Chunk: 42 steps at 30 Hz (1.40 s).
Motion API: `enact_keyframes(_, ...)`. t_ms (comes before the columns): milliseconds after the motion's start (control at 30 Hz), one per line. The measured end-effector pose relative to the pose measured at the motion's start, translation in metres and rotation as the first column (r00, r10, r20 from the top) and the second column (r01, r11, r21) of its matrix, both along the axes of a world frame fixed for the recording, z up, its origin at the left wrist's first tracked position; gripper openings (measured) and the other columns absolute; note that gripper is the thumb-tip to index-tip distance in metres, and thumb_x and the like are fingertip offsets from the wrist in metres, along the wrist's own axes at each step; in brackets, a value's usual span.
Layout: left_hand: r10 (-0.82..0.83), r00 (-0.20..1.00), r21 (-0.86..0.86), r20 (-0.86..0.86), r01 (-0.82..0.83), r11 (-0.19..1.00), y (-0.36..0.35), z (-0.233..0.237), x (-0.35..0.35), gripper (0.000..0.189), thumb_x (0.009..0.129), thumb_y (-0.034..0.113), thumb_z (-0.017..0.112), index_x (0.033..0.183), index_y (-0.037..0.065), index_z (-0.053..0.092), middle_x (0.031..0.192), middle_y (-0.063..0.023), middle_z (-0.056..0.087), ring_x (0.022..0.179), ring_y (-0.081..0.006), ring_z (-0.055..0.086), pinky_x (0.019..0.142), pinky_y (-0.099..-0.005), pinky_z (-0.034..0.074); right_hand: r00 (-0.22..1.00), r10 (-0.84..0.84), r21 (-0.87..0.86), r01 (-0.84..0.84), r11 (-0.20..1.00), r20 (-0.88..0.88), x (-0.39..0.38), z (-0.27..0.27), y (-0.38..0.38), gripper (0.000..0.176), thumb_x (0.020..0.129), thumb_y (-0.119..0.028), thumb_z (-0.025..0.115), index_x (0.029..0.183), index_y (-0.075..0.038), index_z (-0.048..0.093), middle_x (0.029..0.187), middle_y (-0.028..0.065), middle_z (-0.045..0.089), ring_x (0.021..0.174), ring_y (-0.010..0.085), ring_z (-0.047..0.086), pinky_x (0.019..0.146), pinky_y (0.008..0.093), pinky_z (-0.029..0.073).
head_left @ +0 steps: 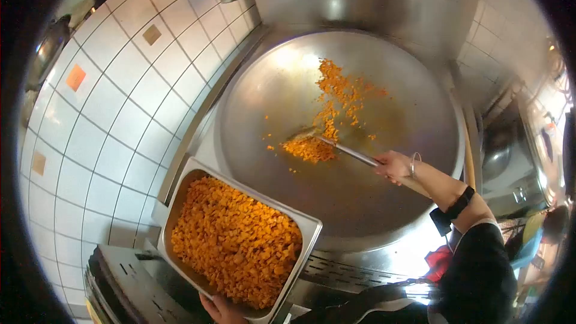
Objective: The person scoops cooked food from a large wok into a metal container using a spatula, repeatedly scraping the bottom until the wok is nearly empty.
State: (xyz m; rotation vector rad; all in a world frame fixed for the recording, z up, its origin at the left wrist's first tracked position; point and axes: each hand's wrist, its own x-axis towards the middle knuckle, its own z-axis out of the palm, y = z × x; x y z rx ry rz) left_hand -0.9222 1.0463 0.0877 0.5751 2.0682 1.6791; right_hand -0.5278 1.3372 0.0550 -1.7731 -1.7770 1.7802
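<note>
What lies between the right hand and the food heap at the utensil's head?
In the head view, the utensil's metal handle spans it, above the wok.

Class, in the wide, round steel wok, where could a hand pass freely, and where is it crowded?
Bare patches in the steel wok: right of the orange chopped food, above the right hand; and below, between the rectangular metal tray and the right forearm. Crowded: the middle, with food and the long metal-handled utensil, and the lower-left edge, which the tray hides.
</note>
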Motion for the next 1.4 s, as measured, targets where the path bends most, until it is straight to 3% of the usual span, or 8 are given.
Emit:
enact_keyframes(133,-0.061,0.972,0.146,-0.225,0.096,0.985,-0.018,-0.039,-0.029,0.034,0.089,0.017,0.039,0.119,0.000,0.037,0.070,-0.0026,0.050,0.045,-0.0053,0.030,0.041,-0.0233,0.027,0.986,-0.143,0.330,0.109,0.938,0.082,-0.014,0.004,0.034,0.029,0.079,-0.024,0.050,0.101,-0.005,0.050,0.055,0.0085,0.049,0.039,0.0160,0.049,0.039,0.0322,0.042)
enact_keyframes(500,-0.092,0.993,0.203,-0.068,0.104,0.974,-0.004,-0.003,-0.006,0.043,0.088,0.024,0.043,0.123,0.000,0.035,0.109,-0.0113,0.050,0.079,-0.0181,0.051,0.066,-0.0304,0.041,0.811,-0.534,0.510,0.363,0.780,0.239,-0.092,-0.019,0.172,0.046,0.080,-0.023,0.045,0.123,-0.009,0.034,0.102,0.0209,0.054,0.094,0.0320,0.054,0.079,0.0403,0.044)
enact_keyframes(767,-0.119,0.990,0.113,-0.080,0.128,0.985,-0.021,-0.021,-0.023,0.043,0.088,0.026,0.043,0.123,0.001,0.036,0.106,-0.0107,0.052,0.077,-0.0174,0.051,0.064,-0.0281,0.041,0.802,-0.562,0.438,0.438,0.785,0.205,-0.115,-0.062,0.145,0.045,0.080,-0.027,0.046,0.121,-0.011,0.033,0.096,0.0191,0.056,0.087,0.0311,0.056,0.074,0.0408,0.045)
enact_keyframes(867,-0.088,0.950,0.315,0.299,-0.011,0.949,-0.021,-0.028,-0.024,0.043,0.088,0.028,0.042,0.122,0.001,0.036,0.101,-0.0097,0.054,0.069,-0.0140,0.049,0.058,-0.0262,0.039,0.875,-0.445,0.324,0.372,0.870,0.191,-0.115,-0.132,0.135,0.048,0.079,-0.026,0.045,0.123,-0.013,0.032,0.095,0.0162,0.057,0.085,0.0287,0.057,0.071,0.0393,0.044)
enact_keyframes(933,0.019,0.981,0.117,-0.195,0.004,0.993,0.002,0.003,0.006,0.043,0.089,0.028,0.040,0.122,0.001,0.037,0.093,-0.0073,0.055,0.057,-0.0098,0.042,0.052,-0.0252,0.036,0.895,-0.357,0.352,0.253,0.901,0.269,-0.112,-0.076,0.060,0.051,0.076,-0.024,0.047,0.124,-0.013,0.031,0.094,0.0145,0.057,0.084,0.0284,0.057,0.071,0.0383,0.044)
enact_keyframes(1200,-0.092,0.974,0.161,-0.207,0.127,0.979,-0.016,-0.028,-0.020,0.041,0.089,0.025,0.041,0.122,0.000,0.037,0.093,-0.0079,0.054,0.057,-0.0106,0.040,0.051,-0.0265,0.035,0.962,-0.244,0.142,0.260,0.955,-0.124,-0.086,-0.025,-0.027,0.020,0.072,-0.012,0.048,0.089,-0.002,0.049,0.053,0.0087,0.051,0.042,0.0148,0.052,0.042,0.0309,0.044)
enact_keyframes(1333,0.094,0.995,0.023,-0.021,-0.094,0.995,0.000,-0.018,-0.014,0.045,0.088,0.024,0.039,0.126,0.002,0.027,0.121,-0.0165,0.037,0.104,-0.0258,0.044,0.085,-0.0367,0.039,0.955,-0.278,0.416,0.211,0.885,0.106,-0.082,0.006,0.028,0.034,0.072,-0.021,0.053,0.103,-0.008,0.048,0.063,0.0104,0.056,0.052,0.0217,0.056,0.054,0.0336,0.047)
enact_keyframes(1400,0.022,0.995,0.120,-0.100,-0.010,0.993,-0.001,-0.022,-0.017,0.042,0.088,0.023,0.040,0.124,0.001,0.032,0.104,-0.0109,0.046,0.078,-0.0175,0.040,0.067,-0.0316,0.036,0.922,-0.304,0.609,0.101,0.787,0.239,-0.073,-0.024,0.084,0.036,0.073,-0.021,0.050,0.108,-0.010,0.045,0.077,0.0155,0.058,0.068,0.0280,0.058,0.064,0.0374,0.047)
